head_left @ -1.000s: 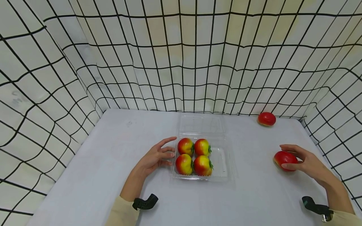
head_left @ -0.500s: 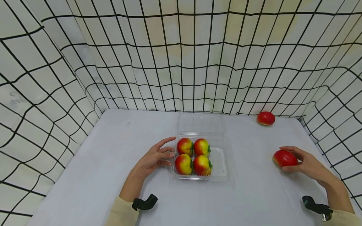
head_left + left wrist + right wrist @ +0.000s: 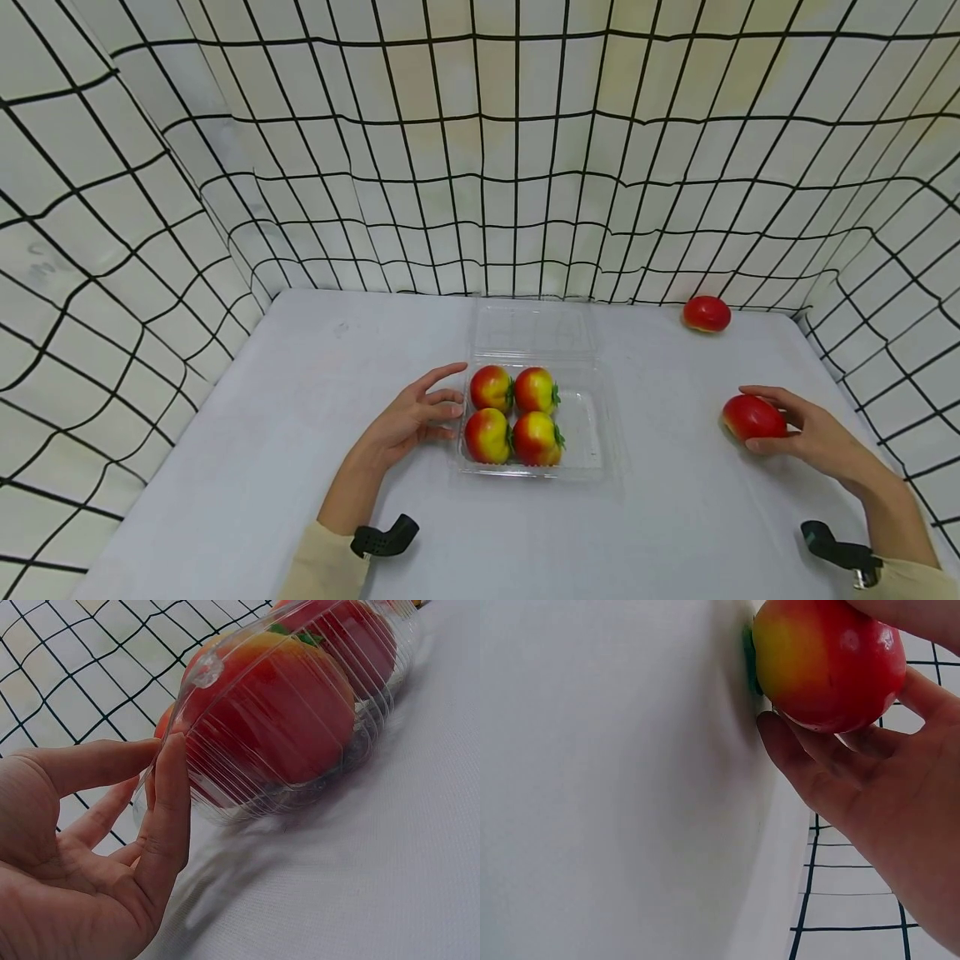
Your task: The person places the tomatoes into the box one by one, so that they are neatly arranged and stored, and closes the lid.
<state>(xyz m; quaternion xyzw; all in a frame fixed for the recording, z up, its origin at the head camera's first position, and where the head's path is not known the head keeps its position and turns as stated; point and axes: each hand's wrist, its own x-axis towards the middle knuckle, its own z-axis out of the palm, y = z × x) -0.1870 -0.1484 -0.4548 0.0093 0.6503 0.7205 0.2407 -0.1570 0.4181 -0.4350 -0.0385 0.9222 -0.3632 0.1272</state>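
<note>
A clear plastic clamshell box (image 3: 588,433) lies with its lid folded back in the middle of the table. Several red-and-yellow apple-like fruits (image 3: 537,439) with green leaves fill its left part. At the box's left edge is my left hand (image 3: 405,421); in the left wrist view its thumb and a finger pinch the clear rim (image 3: 169,724). On the right, my right hand (image 3: 813,433) holds a red fruit (image 3: 752,417), thumb on one side and fingers on the other. The right wrist view shows this fruit (image 3: 829,664) leaf end down, close to the table.
Another red fruit (image 3: 707,314) lies near the table's back right corner. Black netting (image 3: 517,179) over pale walls encloses the back and both sides. White cloth (image 3: 315,358) covers the table. Dark devices (image 3: 385,536) sit on both wrists.
The right hand's fingers and the fruit in it have shifted very slightly left. My left hand, the box and the fruit at the back stay in place.
</note>
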